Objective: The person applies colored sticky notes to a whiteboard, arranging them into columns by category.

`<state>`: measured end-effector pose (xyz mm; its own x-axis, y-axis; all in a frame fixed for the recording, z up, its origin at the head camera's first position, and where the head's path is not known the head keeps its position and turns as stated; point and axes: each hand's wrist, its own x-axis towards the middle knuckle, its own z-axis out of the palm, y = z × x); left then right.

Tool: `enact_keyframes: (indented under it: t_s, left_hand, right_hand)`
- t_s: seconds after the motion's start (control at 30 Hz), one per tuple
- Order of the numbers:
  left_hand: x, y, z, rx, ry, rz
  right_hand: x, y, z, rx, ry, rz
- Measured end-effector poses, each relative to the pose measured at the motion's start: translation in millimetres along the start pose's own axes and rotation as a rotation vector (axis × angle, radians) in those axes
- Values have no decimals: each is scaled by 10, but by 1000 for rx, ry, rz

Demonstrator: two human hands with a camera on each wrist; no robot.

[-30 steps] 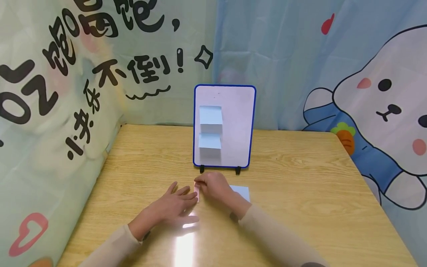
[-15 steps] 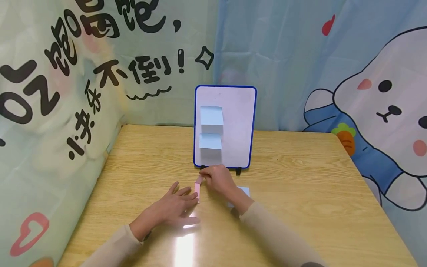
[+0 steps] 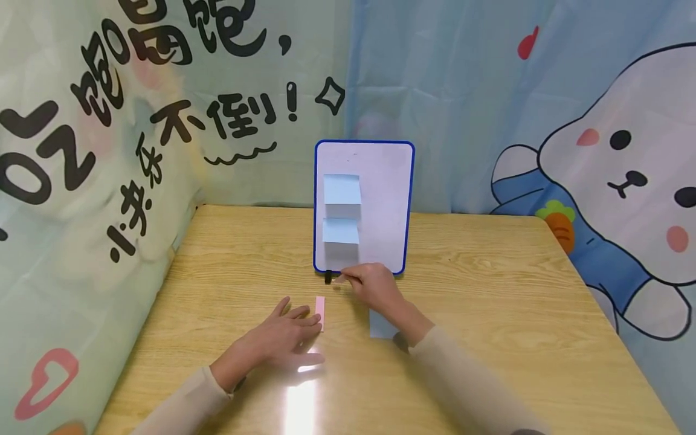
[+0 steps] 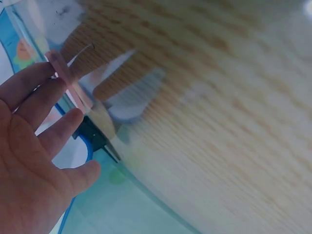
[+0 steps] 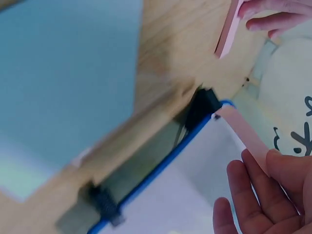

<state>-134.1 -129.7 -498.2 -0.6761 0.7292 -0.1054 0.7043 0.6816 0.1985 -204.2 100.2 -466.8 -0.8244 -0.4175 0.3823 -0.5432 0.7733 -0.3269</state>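
My right hand [image 3: 377,287] pinches a thin pink sticky note [image 5: 242,129] between thumb and index finger, just before the lower edge of the whiteboard [image 3: 383,205]. In the head view only a sliver of that note shows. On the table to its left lies a narrow pink sticky note pad [image 3: 319,309]. Spread fingers of my left hand [image 3: 272,338] touch the pad's left side. Two light blue sticky notes [image 3: 342,189] cling to the board one above the other, their lower ends lifting outward.
Black feet [image 3: 328,277] support the blue-framed board on the wooden table [image 3: 489,314]. A blue sticky note pad [image 3: 382,325] lies partly hidden under my right forearm. Printed curtains [image 3: 446,90] hang behind and to the left of the table.
My right hand has drawn a pink note off the pad and carried it up and rightward to the board's base. The left hand has stayed by the pad.
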Motion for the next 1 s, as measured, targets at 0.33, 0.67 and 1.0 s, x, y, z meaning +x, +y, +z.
enact_keyframes:
  t_s: [0.33,0.67,1.0]
  left_hand:
    - [24,-8,20,-32,48,5]
    - [97,11,47,-6,114,1]
    - [140,32,47,-11,116,-17]
  right_hand:
    - [15,292,-417,-67,-123,55]
    - [243,450,-764,-145,-127,81]
    - [584,598,-1113,-187,120,-70]
